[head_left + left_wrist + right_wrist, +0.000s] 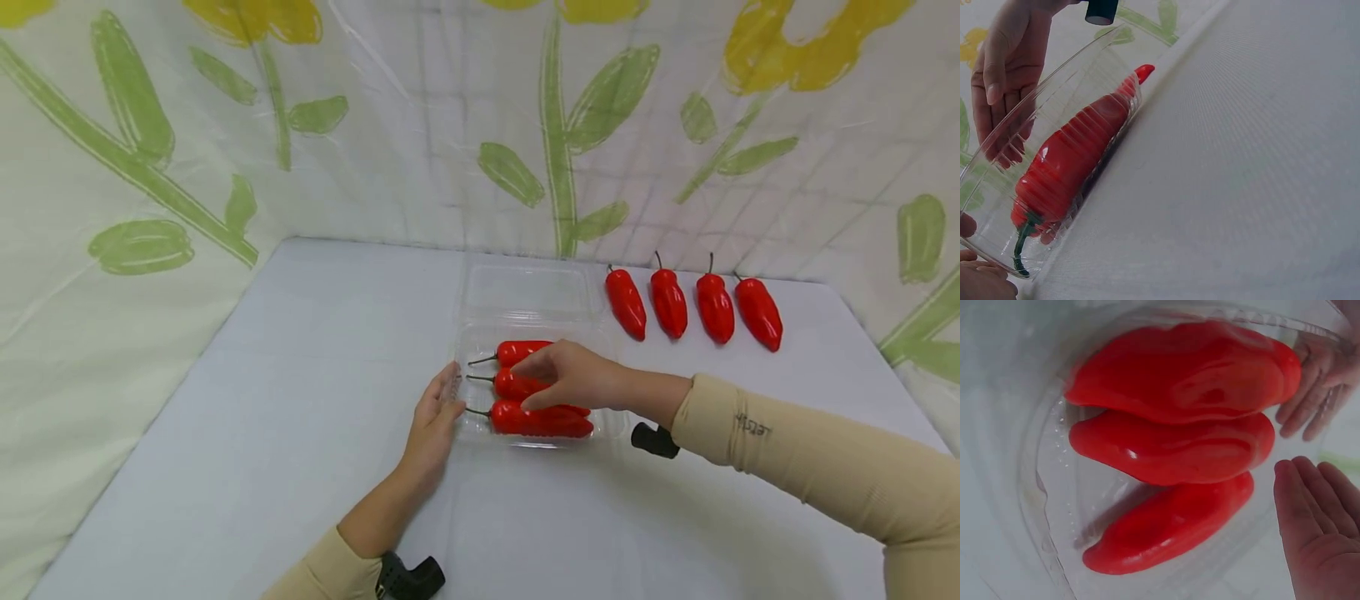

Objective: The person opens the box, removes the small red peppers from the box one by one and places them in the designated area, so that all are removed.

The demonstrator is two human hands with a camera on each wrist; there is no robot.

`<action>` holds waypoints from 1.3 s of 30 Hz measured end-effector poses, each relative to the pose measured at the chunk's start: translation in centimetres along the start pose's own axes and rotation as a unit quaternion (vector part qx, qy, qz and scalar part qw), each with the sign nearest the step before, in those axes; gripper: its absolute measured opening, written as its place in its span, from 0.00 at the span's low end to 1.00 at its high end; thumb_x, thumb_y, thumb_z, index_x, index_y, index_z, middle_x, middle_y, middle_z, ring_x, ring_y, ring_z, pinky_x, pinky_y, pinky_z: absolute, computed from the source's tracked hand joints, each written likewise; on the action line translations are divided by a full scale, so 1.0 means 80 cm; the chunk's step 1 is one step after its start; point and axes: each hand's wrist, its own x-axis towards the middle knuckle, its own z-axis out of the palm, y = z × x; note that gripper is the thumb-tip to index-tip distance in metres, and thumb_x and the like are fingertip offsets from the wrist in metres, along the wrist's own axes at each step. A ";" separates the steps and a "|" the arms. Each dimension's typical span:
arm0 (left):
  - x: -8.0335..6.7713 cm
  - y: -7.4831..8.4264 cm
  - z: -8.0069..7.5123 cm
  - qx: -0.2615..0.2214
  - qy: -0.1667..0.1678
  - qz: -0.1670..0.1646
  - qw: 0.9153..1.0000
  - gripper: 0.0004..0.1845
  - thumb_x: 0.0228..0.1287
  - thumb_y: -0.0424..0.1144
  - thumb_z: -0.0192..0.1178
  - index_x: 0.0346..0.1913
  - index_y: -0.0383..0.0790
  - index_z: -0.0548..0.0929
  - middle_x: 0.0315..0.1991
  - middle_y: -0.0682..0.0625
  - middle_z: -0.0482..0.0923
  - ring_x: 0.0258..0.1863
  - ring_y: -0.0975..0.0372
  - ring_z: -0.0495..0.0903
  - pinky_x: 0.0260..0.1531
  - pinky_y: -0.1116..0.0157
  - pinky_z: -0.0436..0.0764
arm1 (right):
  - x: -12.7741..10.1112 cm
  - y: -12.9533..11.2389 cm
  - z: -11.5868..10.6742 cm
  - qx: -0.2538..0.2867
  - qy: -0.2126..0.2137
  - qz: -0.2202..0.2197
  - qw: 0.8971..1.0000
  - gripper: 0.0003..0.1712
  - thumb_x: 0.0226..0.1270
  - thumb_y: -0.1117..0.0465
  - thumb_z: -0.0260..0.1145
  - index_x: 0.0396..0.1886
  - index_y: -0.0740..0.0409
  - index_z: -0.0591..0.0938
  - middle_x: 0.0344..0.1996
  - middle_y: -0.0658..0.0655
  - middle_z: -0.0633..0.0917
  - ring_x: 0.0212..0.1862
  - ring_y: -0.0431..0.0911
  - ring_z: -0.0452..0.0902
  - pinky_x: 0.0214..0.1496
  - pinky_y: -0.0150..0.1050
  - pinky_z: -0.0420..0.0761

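Three red peppers point(542, 419) lie side by side in an open, hinged clear plastic container point(536, 443), stems to the left. At the container's left end, my left hand point(429, 429) holds the wall, thumb near the rim and fingers along the side. My right hand point(573, 377) is over the peppers with its fingers extended and nothing gripped, partly covering the back two in the head view. In the left wrist view, the front pepper point(1072, 162) shows through the clear wall, with the right hand point(1013, 81) above it.
Several more red peppers point(715, 308) lie in a row at the table's back right. The container's clear lid point(532, 292) is folded back flat behind it. A flower-printed curtain point(375, 183) borders the white table point(337, 333) at the back and sides.
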 end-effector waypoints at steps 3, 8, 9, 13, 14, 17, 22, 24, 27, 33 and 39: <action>-0.001 -0.001 0.000 -0.004 -0.002 0.000 1.000 0.29 0.67 0.28 0.41 0.71 0.37 0.55 0.73 0.45 0.52 0.74 0.53 0.47 0.70 0.54 0.54 | 0.002 0.000 0.003 -0.008 -0.013 0.005 1.000 0.32 0.52 0.58 0.71 0.59 0.57 0.77 0.54 0.57 0.81 0.58 0.53 0.73 0.47 0.39 0.84; -0.002 0.000 0.000 -0.001 -0.002 0.007 1.000 0.28 0.67 0.28 0.41 0.70 0.37 0.55 0.73 0.44 0.52 0.74 0.52 0.48 0.71 0.53 0.52 | 0.004 -0.001 0.006 -0.026 -0.031 0.021 0.999 0.30 0.52 0.60 0.71 0.57 0.57 0.78 0.51 0.55 0.83 0.55 0.50 0.76 0.47 0.39 0.84; -0.002 0.000 0.000 0.000 0.000 0.007 1.000 0.28 0.67 0.28 0.41 0.70 0.37 0.55 0.73 0.44 0.52 0.74 0.52 0.48 0.71 0.52 0.52 | 0.005 -0.002 0.006 -0.033 -0.035 0.022 0.999 0.29 0.52 0.61 0.71 0.57 0.57 0.78 0.50 0.55 0.83 0.54 0.49 0.77 0.46 0.39 0.84; -0.003 0.002 0.001 0.004 0.001 0.012 1.000 0.28 0.66 0.28 0.41 0.70 0.36 0.56 0.73 0.43 0.53 0.74 0.52 0.48 0.71 0.52 0.52 | 0.008 -0.004 0.012 -0.070 -0.042 0.024 0.996 0.30 0.50 0.62 0.72 0.56 0.57 0.79 0.48 0.53 0.84 0.52 0.48 0.77 0.46 0.39 0.84; -0.003 0.002 0.002 0.003 0.001 0.014 1.000 0.28 0.66 0.27 0.41 0.70 0.36 0.56 0.73 0.43 0.53 0.74 0.52 0.48 0.71 0.51 0.51 | 0.009 -0.005 0.013 -0.082 -0.044 0.026 0.995 0.30 0.50 0.62 0.73 0.56 0.56 0.79 0.47 0.53 0.84 0.52 0.47 0.77 0.46 0.39 0.84; -0.002 0.001 0.003 -0.001 -0.001 0.015 1.000 0.29 0.66 0.27 0.41 0.70 0.35 0.56 0.73 0.43 0.53 0.74 0.52 0.48 0.71 0.52 0.51 | 0.012 -0.005 0.018 -0.118 -0.055 0.033 0.991 0.29 0.48 0.62 0.73 0.55 0.54 0.79 0.45 0.50 0.83 0.50 0.45 0.74 0.45 0.39 0.83; -0.003 0.001 0.002 0.003 0.000 0.017 1.000 0.29 0.65 0.26 0.41 0.70 0.34 0.56 0.73 0.43 0.52 0.74 0.52 0.48 0.71 0.52 0.51 | 0.016 -0.006 0.025 -0.154 -0.073 0.040 0.985 0.29 0.47 0.63 0.74 0.54 0.53 0.79 0.43 0.49 0.81 0.50 0.45 0.71 0.45 0.40 0.83; -0.002 0.001 0.001 0.002 0.000 0.019 1.000 0.29 0.65 0.26 0.41 0.70 0.34 0.56 0.73 0.42 0.52 0.74 0.51 0.47 0.71 0.52 0.50 | 0.018 -0.007 0.026 -0.156 -0.075 0.045 0.984 0.30 0.47 0.64 0.74 0.54 0.53 0.79 0.44 0.49 0.81 0.51 0.45 0.71 0.46 0.41 0.83; -0.002 0.002 0.000 -0.006 -0.001 0.017 1.000 0.29 0.66 0.26 0.41 0.70 0.34 0.55 0.73 0.42 0.51 0.74 0.52 0.47 0.71 0.52 0.50 | 0.021 -0.010 0.028 -0.162 -0.076 0.052 0.983 0.30 0.46 0.64 0.74 0.54 0.53 0.79 0.44 0.49 0.81 0.52 0.45 0.71 0.46 0.42 0.83; -0.002 0.001 0.001 -0.018 -0.003 0.017 1.000 0.29 0.65 0.25 0.41 0.70 0.33 0.55 0.73 0.42 0.51 0.74 0.52 0.46 0.71 0.53 0.49 | 0.028 -0.012 0.033 -0.175 -0.067 0.058 0.980 0.28 0.46 0.63 0.75 0.51 0.53 0.80 0.42 0.49 0.81 0.50 0.45 0.71 0.46 0.42 0.82; -0.002 0.002 0.001 -0.015 -0.001 0.017 1.000 0.29 0.65 0.26 0.41 0.70 0.33 0.55 0.73 0.43 0.51 0.74 0.52 0.46 0.71 0.53 0.49 | 0.032 -0.013 0.037 -0.192 -0.056 0.054 0.978 0.28 0.44 0.63 0.76 0.50 0.53 0.81 0.40 0.48 0.82 0.49 0.44 0.72 0.46 0.42 0.83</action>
